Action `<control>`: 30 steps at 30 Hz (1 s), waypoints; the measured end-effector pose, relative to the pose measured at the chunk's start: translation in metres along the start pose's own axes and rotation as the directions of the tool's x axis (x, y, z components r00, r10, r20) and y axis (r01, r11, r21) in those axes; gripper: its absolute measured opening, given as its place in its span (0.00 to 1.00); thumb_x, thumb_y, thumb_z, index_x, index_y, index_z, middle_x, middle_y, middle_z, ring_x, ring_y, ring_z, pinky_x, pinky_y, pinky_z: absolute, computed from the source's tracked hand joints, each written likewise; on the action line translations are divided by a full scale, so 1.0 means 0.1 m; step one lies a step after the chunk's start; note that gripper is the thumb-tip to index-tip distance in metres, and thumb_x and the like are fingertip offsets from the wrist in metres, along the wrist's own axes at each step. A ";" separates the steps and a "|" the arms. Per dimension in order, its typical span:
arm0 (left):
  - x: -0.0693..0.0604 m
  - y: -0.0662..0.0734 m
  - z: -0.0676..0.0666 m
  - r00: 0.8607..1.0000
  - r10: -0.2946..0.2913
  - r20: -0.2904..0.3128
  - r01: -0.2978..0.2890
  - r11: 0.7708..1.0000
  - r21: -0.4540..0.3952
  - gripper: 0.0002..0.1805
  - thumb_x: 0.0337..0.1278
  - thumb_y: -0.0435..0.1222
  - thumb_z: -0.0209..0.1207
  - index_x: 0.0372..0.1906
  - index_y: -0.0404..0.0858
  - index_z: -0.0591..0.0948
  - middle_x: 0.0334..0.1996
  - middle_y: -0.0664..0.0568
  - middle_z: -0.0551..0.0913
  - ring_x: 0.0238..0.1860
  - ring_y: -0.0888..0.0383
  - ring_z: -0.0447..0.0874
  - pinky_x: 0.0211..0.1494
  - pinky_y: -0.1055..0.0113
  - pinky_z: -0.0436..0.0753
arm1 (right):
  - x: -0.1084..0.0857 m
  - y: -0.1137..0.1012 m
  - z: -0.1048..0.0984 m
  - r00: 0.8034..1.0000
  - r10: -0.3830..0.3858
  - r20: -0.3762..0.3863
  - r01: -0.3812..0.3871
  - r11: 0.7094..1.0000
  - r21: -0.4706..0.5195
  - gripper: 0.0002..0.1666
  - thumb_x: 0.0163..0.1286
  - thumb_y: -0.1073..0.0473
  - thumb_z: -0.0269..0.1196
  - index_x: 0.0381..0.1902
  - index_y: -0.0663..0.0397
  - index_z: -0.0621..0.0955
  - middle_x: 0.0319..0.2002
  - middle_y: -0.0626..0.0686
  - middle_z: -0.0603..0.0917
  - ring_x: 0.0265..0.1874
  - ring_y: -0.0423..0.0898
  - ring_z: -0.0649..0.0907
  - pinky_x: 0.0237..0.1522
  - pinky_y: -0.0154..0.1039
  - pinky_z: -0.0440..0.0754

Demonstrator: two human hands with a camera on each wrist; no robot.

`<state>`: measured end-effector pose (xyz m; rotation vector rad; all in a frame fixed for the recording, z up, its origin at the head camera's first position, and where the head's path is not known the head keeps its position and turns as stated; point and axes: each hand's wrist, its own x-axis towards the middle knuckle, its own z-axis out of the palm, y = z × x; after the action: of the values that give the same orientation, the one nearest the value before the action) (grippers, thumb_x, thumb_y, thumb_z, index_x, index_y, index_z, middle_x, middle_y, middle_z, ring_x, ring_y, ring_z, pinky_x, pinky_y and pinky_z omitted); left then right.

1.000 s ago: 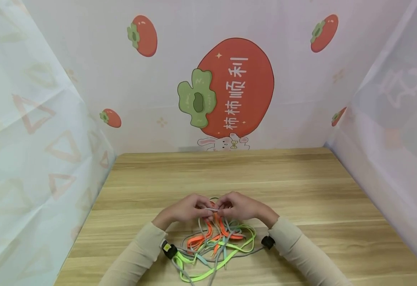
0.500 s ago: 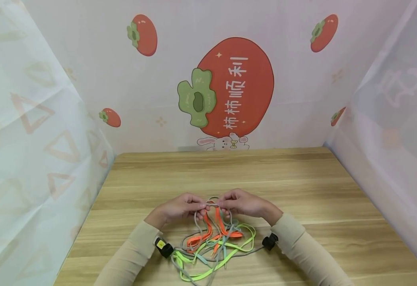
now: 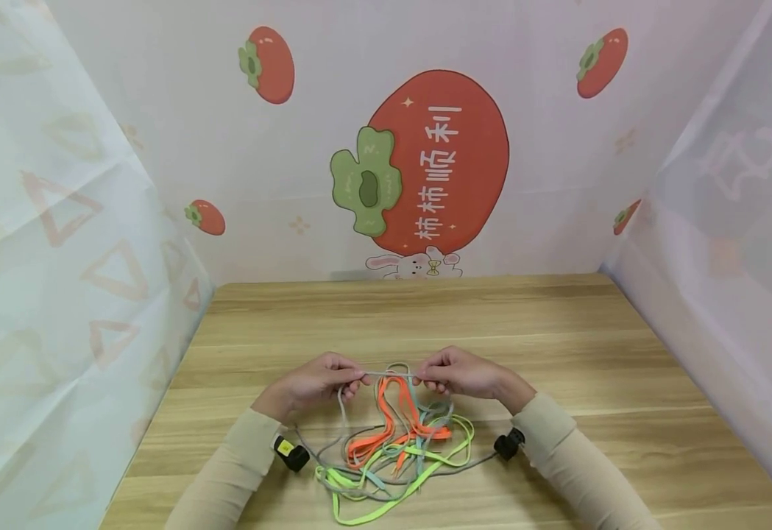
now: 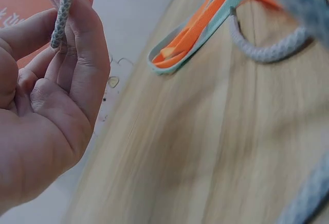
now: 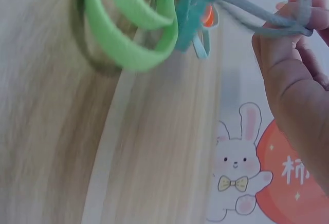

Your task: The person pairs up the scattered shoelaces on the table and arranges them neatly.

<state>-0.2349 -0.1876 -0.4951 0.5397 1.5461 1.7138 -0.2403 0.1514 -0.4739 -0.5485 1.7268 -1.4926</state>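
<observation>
A grey round shoelace (image 3: 388, 374) runs nearly straight and level between the two hands, above the pile. My left hand (image 3: 319, 379) pinches it between thumb and fingers; in the left wrist view the speckled grey cord (image 4: 62, 16) passes over those fingertips. Another length hangs down below this hand. My right hand (image 3: 470, 373) pinches the cord on the other side, and in the right wrist view grey strands (image 5: 247, 8) lead to its fingers. Beneath lie a flat orange shoelace (image 3: 362, 447), a neon green one (image 3: 425, 478) and a pale teal one (image 3: 377, 481), all tangled together.
The laces lie on a wood-grain table (image 3: 260, 316) near its front. Black wrist cameras (image 3: 509, 444) hang under both sleeves. A white printed cloth (image 3: 558, 184) with persimmon pictures stands behind the table, and cloth walls rise on both sides.
Both hands have moved apart, left hand leftward and right hand rightward, drawing out a longer stretch of grey shoelace between them. Grey strands below the left hand have shifted left.
</observation>
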 end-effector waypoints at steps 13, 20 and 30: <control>-0.19 0.04 -0.09 0.999 -0.016 -0.031 0.016 1.000 0.004 0.20 0.83 0.35 0.52 0.55 0.18 0.80 0.30 0.60 0.85 0.30 0.69 0.82 0.36 0.77 0.84 | -0.18 0.07 -0.18 0.999 -0.002 -0.044 0.002 1.000 0.007 0.26 0.86 0.58 0.54 0.61 0.83 0.77 0.35 0.46 0.83 0.29 0.33 0.75 0.31 0.27 0.74; -0.29 0.04 -0.17 0.999 -0.015 -0.042 0.016 1.000 0.020 0.21 0.84 0.36 0.51 0.55 0.17 0.79 0.30 0.60 0.85 0.30 0.69 0.82 0.36 0.77 0.84 | -0.30 0.05 -0.27 0.997 0.009 -0.079 -0.010 1.000 -0.014 0.28 0.84 0.57 0.57 0.60 0.84 0.76 0.33 0.44 0.81 0.28 0.33 0.74 0.31 0.28 0.72; -0.40 0.02 -0.25 0.999 -0.001 -0.046 0.003 0.999 0.039 0.21 0.84 0.37 0.52 0.55 0.19 0.80 0.31 0.61 0.85 0.31 0.69 0.82 0.36 0.77 0.84 | -0.47 0.08 -0.42 0.991 0.035 -0.132 -0.039 0.999 -0.035 0.28 0.84 0.56 0.57 0.60 0.84 0.76 0.30 0.42 0.80 0.27 0.33 0.72 0.30 0.27 0.72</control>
<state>-0.2287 -0.2346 -0.4909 0.5219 1.6149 1.7079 -0.2429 0.2142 -0.4684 -0.4439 1.8593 -1.5012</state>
